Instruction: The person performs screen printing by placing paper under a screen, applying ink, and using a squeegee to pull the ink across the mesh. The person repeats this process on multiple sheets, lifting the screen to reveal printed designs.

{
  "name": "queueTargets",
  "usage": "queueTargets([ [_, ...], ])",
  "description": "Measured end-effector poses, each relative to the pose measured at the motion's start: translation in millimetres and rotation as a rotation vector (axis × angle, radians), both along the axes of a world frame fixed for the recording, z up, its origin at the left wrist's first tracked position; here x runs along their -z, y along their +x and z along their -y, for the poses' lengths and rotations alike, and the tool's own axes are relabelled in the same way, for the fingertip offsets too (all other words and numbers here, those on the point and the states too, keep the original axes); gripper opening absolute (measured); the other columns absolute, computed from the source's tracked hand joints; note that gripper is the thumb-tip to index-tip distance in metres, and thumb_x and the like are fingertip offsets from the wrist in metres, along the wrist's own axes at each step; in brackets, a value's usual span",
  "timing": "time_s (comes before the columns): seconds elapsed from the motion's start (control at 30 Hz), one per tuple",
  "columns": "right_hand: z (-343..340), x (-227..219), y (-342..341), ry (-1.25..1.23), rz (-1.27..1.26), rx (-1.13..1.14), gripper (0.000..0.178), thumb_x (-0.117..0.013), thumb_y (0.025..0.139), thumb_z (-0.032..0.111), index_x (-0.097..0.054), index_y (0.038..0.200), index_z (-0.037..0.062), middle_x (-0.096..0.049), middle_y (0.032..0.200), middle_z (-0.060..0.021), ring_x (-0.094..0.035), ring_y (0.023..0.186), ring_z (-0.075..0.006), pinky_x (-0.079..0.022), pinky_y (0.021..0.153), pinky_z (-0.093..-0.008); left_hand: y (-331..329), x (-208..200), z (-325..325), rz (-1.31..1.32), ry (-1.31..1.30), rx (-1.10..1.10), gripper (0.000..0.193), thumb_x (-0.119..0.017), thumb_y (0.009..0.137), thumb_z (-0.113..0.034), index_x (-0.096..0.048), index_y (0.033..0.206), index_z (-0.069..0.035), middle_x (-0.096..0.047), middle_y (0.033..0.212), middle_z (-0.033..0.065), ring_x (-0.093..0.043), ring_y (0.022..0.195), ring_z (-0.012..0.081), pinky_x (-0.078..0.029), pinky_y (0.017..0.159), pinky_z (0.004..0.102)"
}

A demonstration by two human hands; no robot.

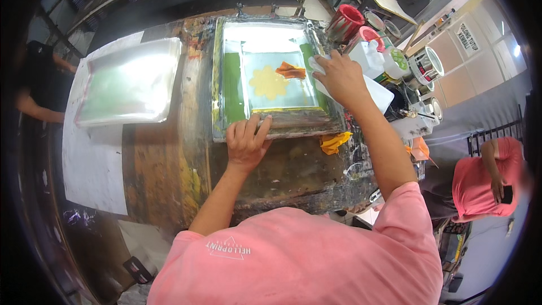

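Note:
A screen-printing frame (pixel 296 126) lies on the stained worktable, its mesh green along the sides with a pale yellow flower shape in the middle. My left hand (pixel 247 141) grips the frame's near edge, fingers hooked over the top. At the frame's right side, my right hand (pixel 343 76) is closed on a crumpled whitish cloth (pixel 320 63), just over the green border. An orange-brown stained rag (pixel 291 70) rests on the mesh beside the flower shape. By the near right corner of the frame lies a crumpled yellow cloth (pixel 335 143).
Left of the frame, a stack of shiny clear sheets (pixel 127 88) lies on white paper (pixel 93 164). Paint cans, including a red-smeared one (pixel 345 23), and a white container (pixel 377 95) crowd the right. One person (pixel 42 88) stands far left; another, in pink (pixel 485 183), is right.

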State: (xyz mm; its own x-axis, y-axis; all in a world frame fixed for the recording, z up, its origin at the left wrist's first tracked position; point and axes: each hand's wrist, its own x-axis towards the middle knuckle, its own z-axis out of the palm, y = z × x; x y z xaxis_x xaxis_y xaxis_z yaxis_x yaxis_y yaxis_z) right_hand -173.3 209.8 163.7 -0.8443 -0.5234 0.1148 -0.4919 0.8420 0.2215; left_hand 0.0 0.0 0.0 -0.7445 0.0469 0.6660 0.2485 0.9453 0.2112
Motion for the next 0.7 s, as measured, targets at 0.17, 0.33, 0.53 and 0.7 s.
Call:
queueTargets([
  [0.17,-10,9,8,-0.002,-0.124,0.009,0.043,-0.071,0.096,0.039,-0.07,0.134,0.0193,-0.067,0.109,-0.0114,-0.068,0.102,-0.0333,-0.057,0.079,-0.0461,-1,0,2,-0.02,-0.003,-0.008,0.075,-0.093,0.065,-0.031,-0.068,0.135,-0.018,-0.066,0.127,0.0072,-0.061,0.11,0.0286,-0.041,0.101,0.0482],
  [0.33,-23,12,20,-0.075,-0.125,0.011,0.044,-0.071,0.096,0.04,-0.07,0.134,0.0176,-0.067,0.109,-0.0122,-0.068,0.101,-0.0332,-0.056,0.08,-0.0457,2,-1,-1,-0.012,0.034,0.007,0.074,-0.091,0.067,-0.028,-0.067,0.136,-0.018,-0.064,0.13,0.0067,-0.06,0.111,0.0278,-0.042,0.101,0.0476],
  [0.53,-42,9,39,-0.197,-0.116,0.129,0.045,-0.071,0.097,0.041,-0.07,0.136,0.019,-0.068,0.113,-0.0139,-0.068,0.102,-0.0344,-0.057,0.083,-0.0461,4,-5,-3,0.013,0.034,0.006,0.072,-0.091,0.069,-0.027,-0.067,0.136,-0.017,-0.062,0.13,0.0078,-0.059,0.113,0.0283,-0.041,0.102,0.0479],
  [0.7,-72,1,58,-0.369,-0.164,0.186,0.047,-0.072,0.096,0.043,-0.071,0.136,0.0187,-0.068,0.118,-0.0151,-0.068,0.108,-0.0357,-0.057,0.089,-0.0467,5,-9,-3,0.032,0.014,0.007,0.073,-0.092,0.068,-0.025,-0.066,0.136,-0.016,-0.062,0.13,0.0084,-0.058,0.115,0.0293,-0.04,0.102,0.0482],
])
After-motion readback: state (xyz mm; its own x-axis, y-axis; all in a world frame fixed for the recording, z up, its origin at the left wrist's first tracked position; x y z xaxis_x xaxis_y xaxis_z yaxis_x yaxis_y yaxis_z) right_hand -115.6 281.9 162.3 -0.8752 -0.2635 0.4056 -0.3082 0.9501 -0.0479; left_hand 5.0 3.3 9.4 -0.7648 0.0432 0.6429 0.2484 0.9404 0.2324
